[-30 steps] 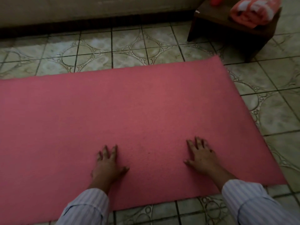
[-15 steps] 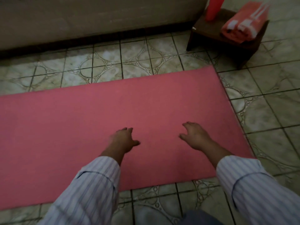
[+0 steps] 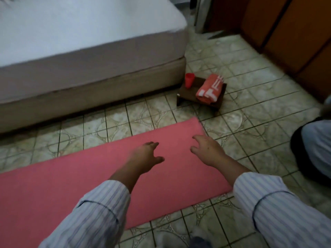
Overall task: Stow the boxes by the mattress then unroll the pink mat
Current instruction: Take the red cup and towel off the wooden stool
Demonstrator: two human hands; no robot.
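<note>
Left hand (image 3: 146,156) and right hand (image 3: 207,149) hover, fingers loosely spread and empty, over the flat pink foam mat (image 3: 71,185) lying on the patterned tiled floor (image 3: 250,108) beside the white mattress (image 3: 80,36).
The mat looks light, soft and flexible; its short end edge is probably the best place to grip it.

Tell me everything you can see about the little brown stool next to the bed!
The little brown stool looks like dark wood, low, with a flat top and short legs. It stands upright on the tiled floor, beside the bed's corner, past the pink mat's end. A red cup stands on its left side; a folded orange-and-white towel lies on its right.
</note>
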